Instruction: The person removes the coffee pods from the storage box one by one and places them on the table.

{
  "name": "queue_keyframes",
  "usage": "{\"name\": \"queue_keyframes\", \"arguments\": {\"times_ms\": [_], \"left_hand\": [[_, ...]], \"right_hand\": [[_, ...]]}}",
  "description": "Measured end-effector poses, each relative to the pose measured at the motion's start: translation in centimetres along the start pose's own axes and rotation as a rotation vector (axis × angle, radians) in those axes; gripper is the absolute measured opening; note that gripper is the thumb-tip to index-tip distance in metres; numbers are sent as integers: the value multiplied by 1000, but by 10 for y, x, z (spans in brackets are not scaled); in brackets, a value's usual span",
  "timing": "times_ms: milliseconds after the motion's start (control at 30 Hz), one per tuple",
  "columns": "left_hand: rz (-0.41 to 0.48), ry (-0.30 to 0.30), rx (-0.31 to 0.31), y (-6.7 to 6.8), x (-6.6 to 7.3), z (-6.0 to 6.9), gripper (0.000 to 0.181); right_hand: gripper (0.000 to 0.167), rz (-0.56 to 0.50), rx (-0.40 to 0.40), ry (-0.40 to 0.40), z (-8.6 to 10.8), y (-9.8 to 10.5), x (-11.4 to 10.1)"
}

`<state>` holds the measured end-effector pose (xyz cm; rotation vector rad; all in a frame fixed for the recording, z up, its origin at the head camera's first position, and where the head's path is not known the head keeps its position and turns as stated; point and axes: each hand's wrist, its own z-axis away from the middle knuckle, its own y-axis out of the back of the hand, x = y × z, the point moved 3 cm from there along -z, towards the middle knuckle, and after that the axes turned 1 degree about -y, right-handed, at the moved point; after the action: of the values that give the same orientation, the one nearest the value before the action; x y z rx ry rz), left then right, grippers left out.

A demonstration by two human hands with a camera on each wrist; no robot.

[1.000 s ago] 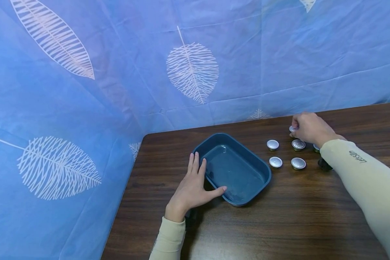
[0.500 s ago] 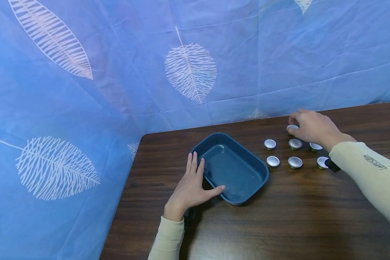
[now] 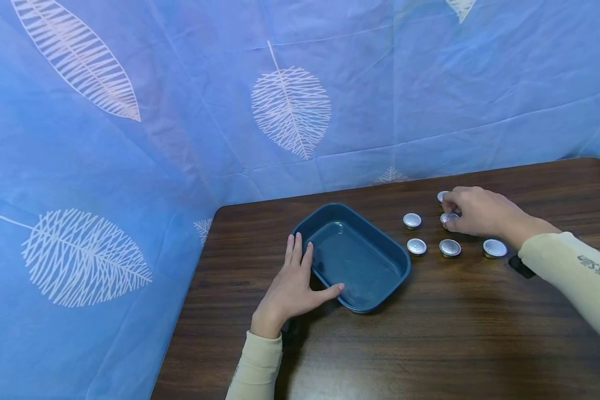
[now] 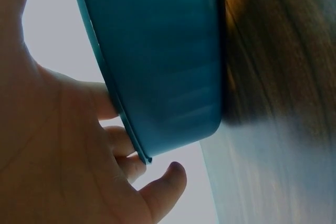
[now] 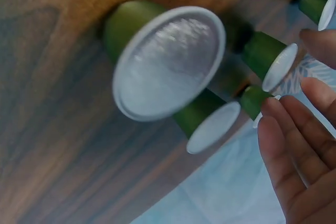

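My left hand (image 3: 291,291) lies along the near left side of a dark blue rectangular dish (image 3: 360,265), fingers extended over its rim and thumb on the near edge. The left wrist view shows the dish's outer wall (image 4: 152,61) beside the palm. On the right, my right hand (image 3: 485,214) reaches over a foil-topped coffee capsule (image 3: 447,218), fingertips around its lid, partly hiding it. In the right wrist view the fingers are loosely bent and no firm grasp shows. Behind it stands another capsule (image 3: 442,196). Green-sided capsules, one large and close (image 5: 168,64), stand lid up.
Several more capsules stand in loose rows between dish and right arm: one (image 3: 412,220), one (image 3: 416,246), one (image 3: 450,248) and one (image 3: 495,248). The brown wooden table (image 3: 405,355) meets a blue leaf-patterned cloth (image 3: 190,144) behind and at left.
My right hand has left the rearmost capsule and come nearer, over the capsule in front of it. A capsule in that row is now covered by the hand. My left hand stays on the dish.
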<state>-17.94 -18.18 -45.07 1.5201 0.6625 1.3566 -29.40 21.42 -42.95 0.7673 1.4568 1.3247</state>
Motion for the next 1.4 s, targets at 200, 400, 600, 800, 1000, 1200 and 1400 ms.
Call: {"name": "queue_keyframes", "arguments": {"times_ms": [200,400,600,800,1000,1200,1400], "left_hand": [[9,-5,-5,-2,-1,-1,116],[6,0,-2,-1,-1,-1,116],[6,-3,-4,-2,-1,-2,116],[5,0,0,-1,-2,-2,116],[1,3,-10,-3,-4,-1,116],[7,-5,-5,-1,-2,-1,116],[5,0,1,-2,-3,-2,115]], "right_hand": [[15,-3,7,17,1,-9,1],[14,-35,21,40,1,-12,-3],[23,-5,51,32,2,-4,-4],[36,-11,61,-69,-4,10,5],[48,-11,-12,-113,-9,7,13],[46,-2,-41,-105,-10,-2,18],[42,-21,-12,-92,-9,-6,16]]}}
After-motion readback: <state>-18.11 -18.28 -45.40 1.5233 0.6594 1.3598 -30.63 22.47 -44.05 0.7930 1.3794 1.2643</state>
